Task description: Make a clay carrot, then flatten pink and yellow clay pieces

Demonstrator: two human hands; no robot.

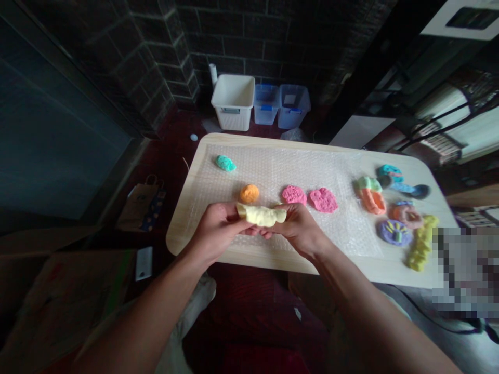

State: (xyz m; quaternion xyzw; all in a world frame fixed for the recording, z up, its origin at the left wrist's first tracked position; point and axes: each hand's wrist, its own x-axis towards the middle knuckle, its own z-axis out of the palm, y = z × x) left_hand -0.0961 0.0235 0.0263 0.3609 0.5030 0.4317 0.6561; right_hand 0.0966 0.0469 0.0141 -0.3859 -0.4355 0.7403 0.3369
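A pale yellow strip of soft modelling clay [261, 216] is stretched between my two hands, held above the near side of the table. My left hand [220, 223] pinches its left end, thumb on top. The right end is gripped by my right hand [297, 224] in the same way. Fingertips of both hands show beneath the strip. Just beyond my left hand lies an orange clay lump [249, 193]. Two pink clay pieces, one nearer my hands [294, 195] and one farther right [323, 200], rest on the bubble wrap [265, 161]. A teal clay lump [225, 163] sits at the far left.
On the table's [423, 278] right side lie several coloured clay shapes, among them a purple disc [394, 232] and a yellow wavy strip [423, 243]. Beyond the far edge stand a white bin [234, 101] and two blue-tinted clear boxes. A paper bag [138, 208] stands at left.
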